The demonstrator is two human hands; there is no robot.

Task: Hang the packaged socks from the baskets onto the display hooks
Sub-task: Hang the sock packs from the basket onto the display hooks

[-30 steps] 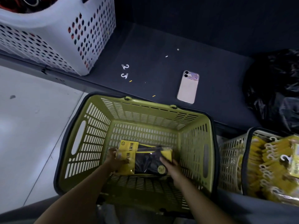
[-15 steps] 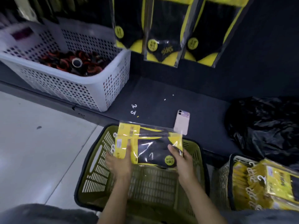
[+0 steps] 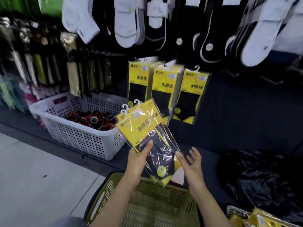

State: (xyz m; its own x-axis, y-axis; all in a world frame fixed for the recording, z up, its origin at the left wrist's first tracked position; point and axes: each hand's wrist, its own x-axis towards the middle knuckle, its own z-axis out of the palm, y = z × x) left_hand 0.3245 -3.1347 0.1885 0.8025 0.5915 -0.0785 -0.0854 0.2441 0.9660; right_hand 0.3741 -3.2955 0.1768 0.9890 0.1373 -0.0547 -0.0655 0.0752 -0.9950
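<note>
My left hand (image 3: 139,158) grips a small stack of yellow-and-black sock packs (image 3: 147,133), tilted up to the left, white hangers at their top. My right hand (image 3: 191,163) is beside the packs' lower right edge, fingers spread and relaxed, holding nothing. Below them lies the green basket (image 3: 114,185). Three matching packs hang on the display hooks (image 3: 165,89) on the dark wall straight ahead. More yellow packs fill a second basket (image 3: 249,218) at the bottom right.
A white perforated basket (image 3: 78,135) of dark and red items stands on the low ledge at left. A black plastic bag (image 3: 262,181) lies at right. White and black socks (image 3: 124,22) hang above. Bare hooks (image 3: 270,81) stick out right of the hung packs.
The packs went from the green basket's bottom up to chest height and turned upright. My right hand let go of them. My view rose from the basket to the display wall.
</note>
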